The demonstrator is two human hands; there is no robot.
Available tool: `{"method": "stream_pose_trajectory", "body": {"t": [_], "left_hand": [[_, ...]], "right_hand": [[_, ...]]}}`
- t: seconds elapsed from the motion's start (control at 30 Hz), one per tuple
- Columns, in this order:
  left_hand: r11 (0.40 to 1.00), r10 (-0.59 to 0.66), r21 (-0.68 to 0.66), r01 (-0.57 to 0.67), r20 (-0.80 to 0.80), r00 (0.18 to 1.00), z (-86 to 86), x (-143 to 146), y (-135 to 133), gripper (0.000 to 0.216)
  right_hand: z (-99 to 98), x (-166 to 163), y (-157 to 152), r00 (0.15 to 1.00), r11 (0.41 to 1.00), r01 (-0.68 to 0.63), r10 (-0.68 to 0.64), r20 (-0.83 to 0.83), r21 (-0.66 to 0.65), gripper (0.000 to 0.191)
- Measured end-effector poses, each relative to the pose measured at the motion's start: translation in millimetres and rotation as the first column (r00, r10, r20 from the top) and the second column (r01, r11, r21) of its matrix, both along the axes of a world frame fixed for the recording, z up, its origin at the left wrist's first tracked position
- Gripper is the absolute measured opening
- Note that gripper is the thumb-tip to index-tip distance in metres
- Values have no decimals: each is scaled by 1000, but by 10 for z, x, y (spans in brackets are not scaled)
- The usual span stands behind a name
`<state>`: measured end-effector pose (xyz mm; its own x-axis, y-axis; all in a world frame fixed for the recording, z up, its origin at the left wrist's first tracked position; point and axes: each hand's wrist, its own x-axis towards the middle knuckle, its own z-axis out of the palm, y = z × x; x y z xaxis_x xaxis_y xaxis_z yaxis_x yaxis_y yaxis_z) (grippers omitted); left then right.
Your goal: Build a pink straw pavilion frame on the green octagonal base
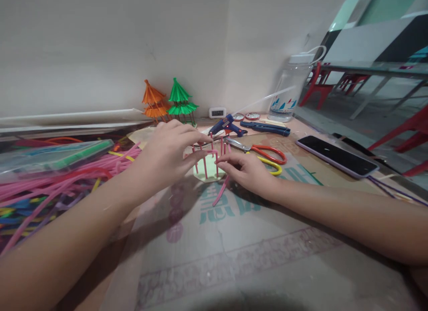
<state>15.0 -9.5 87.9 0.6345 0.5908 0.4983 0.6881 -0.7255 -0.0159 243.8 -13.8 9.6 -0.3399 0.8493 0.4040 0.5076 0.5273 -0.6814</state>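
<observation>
A small frame of upright pink posts (205, 169) stands on a pale green, many-sided base (211, 176). A short pink pipe cleaner (211, 151) runs level across the near posts' tops. My left hand (167, 148) reaches over the frame from the left, thumb and forefinger closed about this piece's left end; the exact contact is partly hidden. At the near right post, my right hand (249, 172) pinches the same piece by its bent corner. Below the right fingers a longer pink strand (220, 192) lies slanting on the mat.
Behind stand an orange paper pagoda (154, 99), a green one (181, 99), a blue glue gun (227, 125) and a clear bottle (286, 94). Scissors (269, 154) and a phone (337, 155) lie right. Pink pipe cleaners (43, 192) heap left, beside a plastic case (60, 161).
</observation>
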Motion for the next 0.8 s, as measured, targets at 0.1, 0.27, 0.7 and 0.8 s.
{"method": "stream_pose_trajectory", "body": {"t": [0.1,0.27,0.7,0.8], "left_hand": [[999,3,37,-3,16,1000,34,-5,-38,32],[996,84,19,-86,63,994,120,-74,-32,33],[998,-44,-50,45,36,998,-17,-69,68,38],[998,-59,-15,60,51,997,-116,10,51,29]], "right_hand": [[21,42,-23,999,999,26,-25,-42,22,27],[35,85,-15,998,1000,26,-25,-51,11,25],[19,124,63,981,992,124,-118,-155,28,23],[19,88,-7,996,995,63,-59,-60,76,25]]}}
